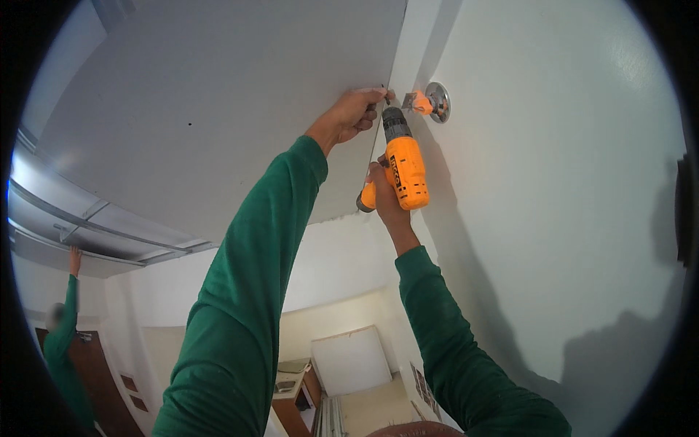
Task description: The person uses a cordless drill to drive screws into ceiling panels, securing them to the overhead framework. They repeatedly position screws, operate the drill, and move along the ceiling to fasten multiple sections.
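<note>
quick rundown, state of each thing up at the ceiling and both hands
left hand: raised, fingers pinched at the panel edge
right hand: gripping the drill handle
orange drill: pointed up at the panel seam
ceiling panel: up against the ceiling, its edge under the left hand
round metal fitting: mounted on the ceiling beside the seam
co-worker's arm: reaching up to the metal framing

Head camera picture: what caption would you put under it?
Right hand points an orange drill up at a ceiling panel that the left hand steadies.

The cordless plastic drill (403,171) is orange with a black-grey chuck; both knit sleeves (240,313) plain green; the flat ceiling panel (204,109) above the drill plain white.
</note>
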